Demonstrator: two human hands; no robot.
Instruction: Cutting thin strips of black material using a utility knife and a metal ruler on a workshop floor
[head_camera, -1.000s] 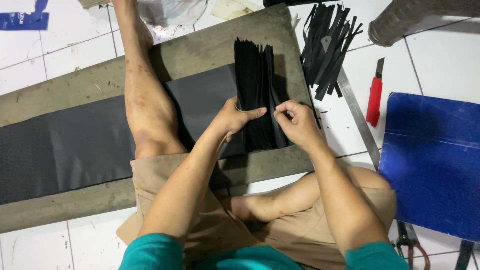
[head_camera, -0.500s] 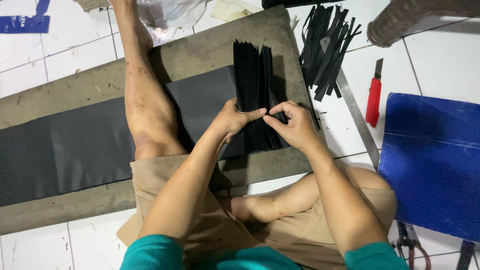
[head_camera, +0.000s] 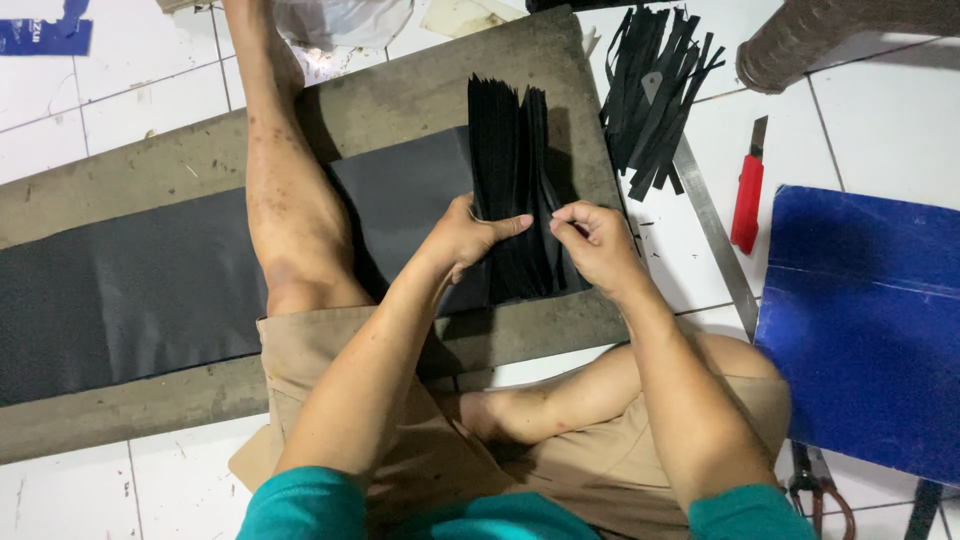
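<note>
Since half a second ago, the right hand (head_camera: 598, 243) has drawn back to the right, off the left hand's fingertips, and now pinches the edge of 1 black strip between thumb and forefinger. The left hand (head_camera: 470, 236) lies flat, fingers straight, pressing the stack of black strips (head_camera: 512, 190) against the dark grey sheet (head_camera: 150, 290). That stack stands fanned on edge on the wooden board (head_camera: 420, 90), between the 2 hands.

If the left hand eases its pressure, the fanned strips look likely to slump sideways and mix; a hard tug by the right could drag several out together.

A loose pile of cut strips (head_camera: 655, 85) lies on the white tiled floor (head_camera: 880, 120), beside a steel ruler (head_camera: 715, 235) and a red utility knife (head_camera: 748, 195). A blue sheet (head_camera: 865, 330) lies further right, with scissors (head_camera: 820, 495) at its lower edge.
</note>
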